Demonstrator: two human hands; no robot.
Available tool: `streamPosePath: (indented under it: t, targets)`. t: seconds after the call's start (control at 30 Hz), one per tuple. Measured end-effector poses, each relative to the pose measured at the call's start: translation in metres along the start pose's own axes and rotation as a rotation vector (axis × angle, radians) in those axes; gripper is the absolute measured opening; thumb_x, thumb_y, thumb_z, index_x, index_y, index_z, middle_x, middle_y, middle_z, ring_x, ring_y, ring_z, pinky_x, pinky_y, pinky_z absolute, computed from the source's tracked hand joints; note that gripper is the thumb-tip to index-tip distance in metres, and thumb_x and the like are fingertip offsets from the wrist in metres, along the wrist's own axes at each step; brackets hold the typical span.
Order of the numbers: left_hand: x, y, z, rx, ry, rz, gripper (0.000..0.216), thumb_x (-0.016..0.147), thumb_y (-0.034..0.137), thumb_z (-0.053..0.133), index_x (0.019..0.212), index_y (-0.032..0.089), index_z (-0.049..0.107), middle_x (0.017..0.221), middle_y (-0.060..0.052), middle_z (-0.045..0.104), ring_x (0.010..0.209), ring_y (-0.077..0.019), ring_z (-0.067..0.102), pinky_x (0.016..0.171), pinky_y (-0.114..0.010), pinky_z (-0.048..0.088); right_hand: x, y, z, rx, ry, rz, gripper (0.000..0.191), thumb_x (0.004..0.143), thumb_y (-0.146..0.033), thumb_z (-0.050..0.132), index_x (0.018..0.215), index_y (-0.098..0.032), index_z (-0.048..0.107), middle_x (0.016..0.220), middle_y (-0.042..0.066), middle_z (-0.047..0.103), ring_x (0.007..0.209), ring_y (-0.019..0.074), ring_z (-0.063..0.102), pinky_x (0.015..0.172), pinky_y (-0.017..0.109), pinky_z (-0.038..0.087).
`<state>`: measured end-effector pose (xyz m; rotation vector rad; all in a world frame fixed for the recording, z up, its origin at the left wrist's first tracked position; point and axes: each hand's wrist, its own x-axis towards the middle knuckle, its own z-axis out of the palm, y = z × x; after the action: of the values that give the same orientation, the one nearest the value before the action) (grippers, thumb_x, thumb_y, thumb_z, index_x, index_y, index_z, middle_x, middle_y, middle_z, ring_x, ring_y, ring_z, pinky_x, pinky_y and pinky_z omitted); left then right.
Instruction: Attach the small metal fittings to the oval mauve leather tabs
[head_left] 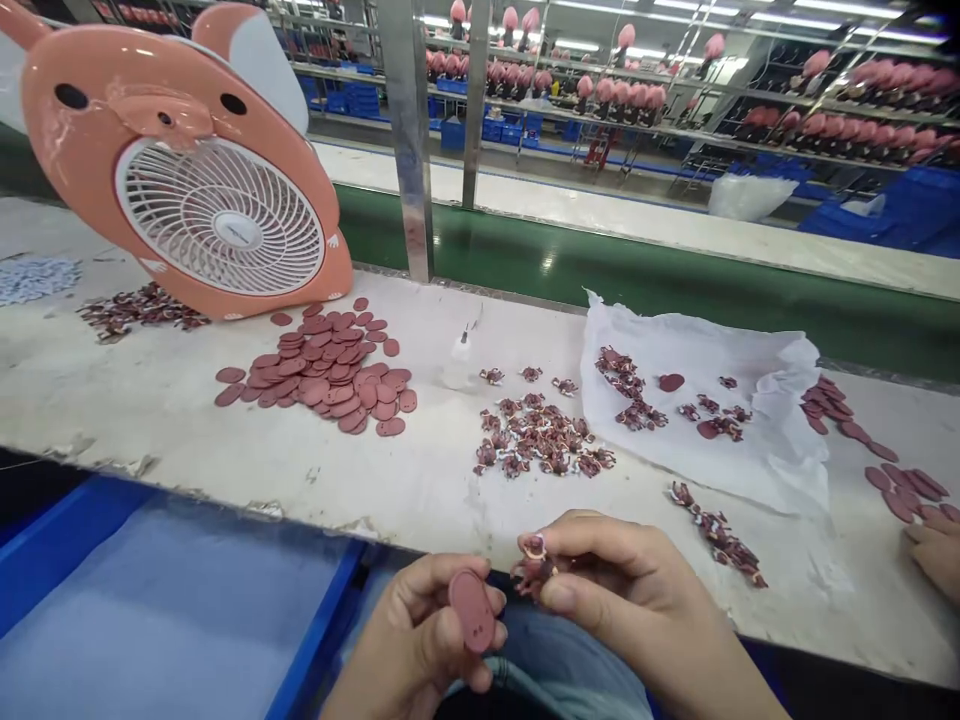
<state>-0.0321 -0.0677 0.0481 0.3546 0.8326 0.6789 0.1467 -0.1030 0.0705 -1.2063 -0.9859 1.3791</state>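
My left hand (431, 630) is closed on an oval reddish-brown base (472, 610), its flat face with small holes turned toward me. Close by on the right, my right hand (622, 580) pinches a small painted figurine (533, 568) in brown, with lighter touches. The figurine and the base are apart. Beyond my hands on the table lies a pile of similar figurines (536, 435). To the left of it is a heap of oval bases (337, 370).
A pig-shaped fan (217, 160) stands at the back left. A small bottle (460, 360) is behind the figurines. A white plastic sheet (705, 460) holds more figurines and bases. Another person's hand (937, 555) touches bases at far right. A blue bin (187, 610) is below left.
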Motion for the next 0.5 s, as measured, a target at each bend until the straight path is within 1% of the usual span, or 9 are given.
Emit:
streamPosePath:
  t: [0.07, 0.2, 0.37, 0.5]
  targets:
    - [-0.002, -0.003, -0.002, 0.003, -0.030, 0.015, 0.038, 0.055, 0.041, 0.087, 0.084, 0.020, 0.073, 0.071, -0.004, 0.065, 0.061, -0.0109, 0.060, 0.050, -0.015, 0.046, -0.003, -0.004, 0.002, -0.098, -0.025, -0.043, 0.015, 0.078, -0.023, 0.073, 0.092, -0.028, 0.073, 0.083, 0.001, 0.064, 0.075, 0.0085, 0.062, 0.068, 0.014, 0.051]
    - [-0.005, -0.005, -0.005, 0.001, -0.106, 0.005, 0.035, 0.058, 0.041, 0.085, 0.083, 0.019, 0.073, 0.066, -0.003, 0.062, 0.059, -0.0097, 0.057, 0.050, -0.014, 0.044, -0.005, -0.008, 0.007, -0.210, -0.084, -0.126, 0.024, 0.078, -0.017, 0.071, 0.098, -0.030, 0.073, 0.078, 0.001, 0.063, 0.070, 0.0072, 0.060, 0.063, 0.013, 0.048]
    - [-0.007, -0.002, -0.005, 0.010, -0.123, -0.013, 0.036, 0.059, 0.042, 0.085, 0.080, 0.015, 0.071, 0.063, -0.002, 0.060, 0.057, -0.0092, 0.054, 0.049, -0.015, 0.043, -0.007, -0.008, 0.014, -0.259, -0.092, -0.150, 0.031, 0.077, -0.014, 0.073, 0.103, -0.032, 0.071, 0.080, 0.000, 0.065, 0.072, 0.0087, 0.061, 0.064, 0.014, 0.048]
    - [-0.008, -0.002, -0.007, 0.020, -0.142, -0.009, 0.036, 0.058, 0.043, 0.085, 0.076, 0.014, 0.071, 0.062, -0.002, 0.059, 0.057, -0.0088, 0.053, 0.050, -0.015, 0.043, -0.008, -0.008, 0.016, -0.325, -0.094, -0.201, 0.035, 0.075, -0.010, 0.073, 0.104, -0.031, 0.071, 0.081, -0.001, 0.067, 0.071, 0.0093, 0.062, 0.064, 0.015, 0.048]
